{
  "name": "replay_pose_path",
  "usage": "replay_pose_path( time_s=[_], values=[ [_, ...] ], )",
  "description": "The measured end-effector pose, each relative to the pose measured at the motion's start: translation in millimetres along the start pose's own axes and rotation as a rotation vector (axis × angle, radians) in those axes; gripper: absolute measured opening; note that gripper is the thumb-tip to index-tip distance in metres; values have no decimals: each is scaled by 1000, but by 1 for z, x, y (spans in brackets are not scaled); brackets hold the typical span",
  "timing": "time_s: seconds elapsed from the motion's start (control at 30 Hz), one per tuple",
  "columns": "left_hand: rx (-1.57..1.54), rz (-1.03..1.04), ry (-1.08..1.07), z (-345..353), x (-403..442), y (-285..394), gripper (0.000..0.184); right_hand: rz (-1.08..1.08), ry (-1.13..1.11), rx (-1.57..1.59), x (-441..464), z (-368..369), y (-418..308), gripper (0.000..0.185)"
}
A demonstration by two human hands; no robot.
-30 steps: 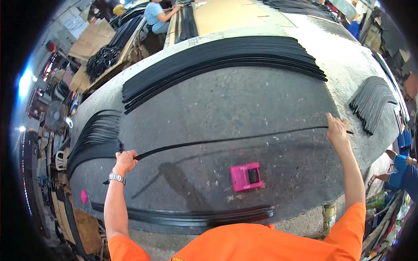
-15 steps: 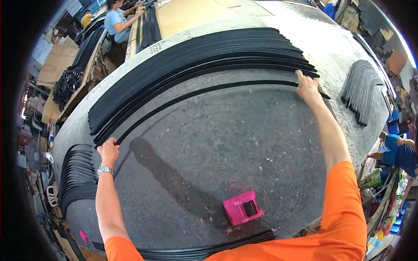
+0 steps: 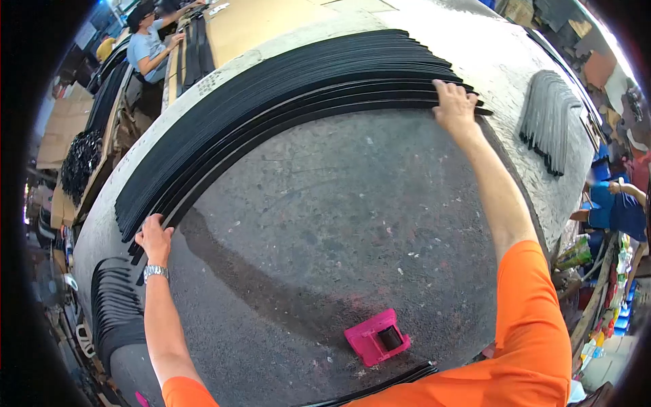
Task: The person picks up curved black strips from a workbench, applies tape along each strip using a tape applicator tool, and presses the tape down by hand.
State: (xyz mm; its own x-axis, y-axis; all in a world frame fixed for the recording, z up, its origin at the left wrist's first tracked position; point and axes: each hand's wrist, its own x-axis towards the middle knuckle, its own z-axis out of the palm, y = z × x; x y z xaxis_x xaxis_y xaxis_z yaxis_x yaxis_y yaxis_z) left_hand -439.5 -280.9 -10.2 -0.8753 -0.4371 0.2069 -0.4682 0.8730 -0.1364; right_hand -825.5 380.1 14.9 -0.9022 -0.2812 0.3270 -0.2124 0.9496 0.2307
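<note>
A fanned row of long black strips [image 3: 271, 81] lies curved across the grey table. The nearest black strip [image 3: 271, 129] runs along the row's inner edge. My left hand [image 3: 154, 241], with a metal watch on its wrist, is at the strip's left end, its thumb and fingers around it. Near the right ends of the strips, my right hand [image 3: 456, 108] rests on them with its fingers apart. What lies under both palms is hidden. A pink tool with a dark roller [image 3: 378, 338] sits on the table close to me.
More curved black strips [image 3: 115, 305] lie at the left, and a grey bundle of strips [image 3: 550, 122] at the right. Some strips [image 3: 400, 383] lie along the near edge. A person in light blue [image 3: 150, 51] works at a table beyond; another person [image 3: 624, 207] is at the right.
The black strip has moved away from me, up against the row, and both hands went with it. My right hand's fingers have spread. The view has shifted slightly.
</note>
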Motion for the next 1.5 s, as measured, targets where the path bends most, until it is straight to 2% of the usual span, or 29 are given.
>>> replay_pose_path(
  time_s=[0.03, 0.07, 0.1, 0.13, 0.2, 0.23, 0.27, 0.3, 0.33, 0.4, 0.6, 0.67, 0.83, 0.97, 1.07, 1.1, 1.2, 1.27, 1.33, 1.4, 1.5],
  values=[
    [83, -30, 36, 2, -3, 7, 62, -27, -23, 11, -13, -10, -10, 57],
    [124, -7, 92, 13, -6, 9, 67, -69, -111, 75, -25, -22, -18, 51],
    [105, 3, 108, 22, -12, 12, 68, -67, -221, 75, -38, -29, -25, 44],
    [56, -21, 55, 19, -24, 29, 67, -111, -162, 72, -55, -10, -23, 42],
    [5, 42, 26, 27, -56, 51, 61, -109, 109, 248, -80, 27, -12, 43],
    [-96, 117, 59, 35, -75, 55, 59, -74, 100, 248, -81, 30, -4, 44],
    [-151, 115, -1, 34, -95, 66, 57, -47, 93, 258, -79, 33, -1, 44],
    [-240, 139, 2, 72, -109, 48, 55, -24, 84, 275, -77, 36, 0, 45],
    [-352, 102, 41, 79, -125, 54, 54, -1, 88, 266, -75, 38, 4, 45],
    [-213, -40, -79, 64, -148, 75, 57, 39, 96, 248, -71, 42, 12, 46],
    [-147, -68, -116, 42, -162, 96, 62, 70, 77, 177, -91, 36, 0, 46],
    [-107, -119, -116, 38, -170, 102, 63, 65, 106, 152, -115, 33, -3, 50],
    [61, -257, -185, 12, -221, 118, 64, 15, 109, 291, -210, -7, 3, 43],
    [12, -277, -269, -14, -282, 125, 64, -26, 50, 337, -303, -44, 16, 46],
    [-31, -180, -298, -35, -340, 131, 61, -55, -17, 331, -371, -80, 19, 46],
    [-60, -102, -194, -38, -365, 134, 57, -72, -47, 342, -394, -90, 19, 49],
    [-401, 125, -149, -120, -423, 183, 50, -133, -141, 376, -460, -135, 11, 52],
    [-538, 297, -129, -139, -459, 200, 48, -194, -182, 421, -494, -166, 2, 55],
    [-583, 298, -235, -155, -488, 217, 49, -248, -159, 495, -529, -171, -5, 51],
    [-623, 267, -203, -145, -510, 221, 46, -262, -243, 595, -551, -181, -11, 43],
    [-651, 223, -174, -143, -514, 222, 38, -272, -241, 623, -568, -183, -19, 40]
  ],
)
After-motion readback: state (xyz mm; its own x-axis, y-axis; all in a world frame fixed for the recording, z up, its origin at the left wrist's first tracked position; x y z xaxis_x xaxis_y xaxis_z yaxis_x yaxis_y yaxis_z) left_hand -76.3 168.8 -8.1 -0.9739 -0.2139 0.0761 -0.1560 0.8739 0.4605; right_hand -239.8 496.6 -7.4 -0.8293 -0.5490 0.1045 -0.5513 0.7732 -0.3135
